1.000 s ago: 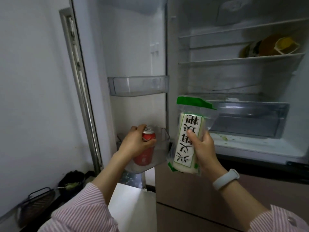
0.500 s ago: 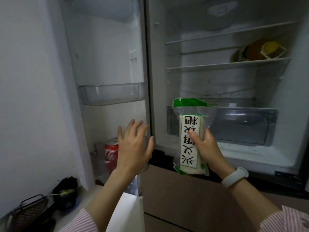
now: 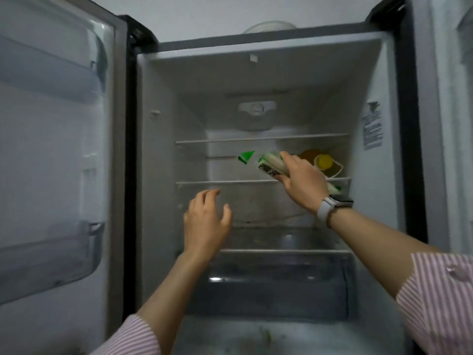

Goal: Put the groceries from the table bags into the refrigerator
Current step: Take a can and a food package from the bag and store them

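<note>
While the left hand (image 3: 206,221) hangs loosely spread, the right hand (image 3: 302,181) grips the packet (image 3: 268,166).

I'm looking into a home kitchen, judging by the household fridge (image 3: 268,73) standing open in front of me with its door (image 3: 58,149) swung wide on the left, clear bins (image 3: 48,254) lining it. Glass shelves (image 3: 261,181) and a crisper drawer (image 3: 276,283) are filling the inside, an orange jug (image 3: 320,160) is lying on a shelf, and a pale bowl (image 3: 270,26) is sitting on top against a plain white wall (image 3: 230,11), all looking lived-in rather than commercial.
</note>
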Available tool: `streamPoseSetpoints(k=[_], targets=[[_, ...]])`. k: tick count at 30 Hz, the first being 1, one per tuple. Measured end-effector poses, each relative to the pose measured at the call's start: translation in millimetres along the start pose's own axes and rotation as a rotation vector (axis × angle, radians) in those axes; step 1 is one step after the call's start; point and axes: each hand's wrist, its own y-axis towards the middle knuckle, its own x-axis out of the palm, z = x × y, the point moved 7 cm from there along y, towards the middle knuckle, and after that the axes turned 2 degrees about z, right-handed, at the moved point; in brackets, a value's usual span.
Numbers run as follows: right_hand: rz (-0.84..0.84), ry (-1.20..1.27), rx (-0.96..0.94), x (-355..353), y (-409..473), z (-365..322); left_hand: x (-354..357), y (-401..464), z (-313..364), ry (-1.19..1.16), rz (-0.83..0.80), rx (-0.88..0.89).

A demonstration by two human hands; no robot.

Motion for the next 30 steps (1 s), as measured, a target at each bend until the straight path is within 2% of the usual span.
streamPoseSetpoints(k=[4, 9, 12, 15, 18, 22, 24, 27, 29, 30], targets=[[-0.008, -0.160, -0.082, 39.4, 57.4, 18.9, 41.2, 57.9, -22.5, -0.001, 0.021, 0.000], [-0.147, -0.148, -0.135, 119.3, 90.6, 34.8, 88.6, 109.3, -51.9, 0.054, 0.037, 0.030], [-0.326, -0.061, -0.067, 154.2, 102.8, 46.9, 111.3, 124.6, -68.1, 0.152, 0.071, 0.075], [-0.447, 0.125, -0.020, 165.2, 115.0, 52.4, 128.1, 130.3, -77.1, 0.250, 0.131, 0.127], [-0.511, 0.283, -0.014, 161.0, 112.2, 54.6, 133.7, 128.9, -80.6, 0.256, 0.194, 0.141], [-0.535, 0.340, -0.106, 147.7, 92.3, 53.7, 134.3, 128.5, -83.4, 0.253, 0.250, 0.178], [-0.457, 0.237, -0.182, 136.1, 82.3, 51.3, 132.8, 127.7, -83.2, 0.252, 0.295, 0.204], [-0.182, -0.173, -0.428, 116.3, 64.9, 39.4, 132.6, 126.7, -84.5, 0.254, 0.377, 0.234], [-0.257, -0.293, -0.392, 118.6, 54.9, 39.6, 134.2, 127.4, -85.7, 0.243, 0.401, 0.234], [-0.354, -0.308, -0.347, 123.4, 52.6, 44.7, 134.7, 127.5, -86.0, 0.242, 0.416, 0.235]])
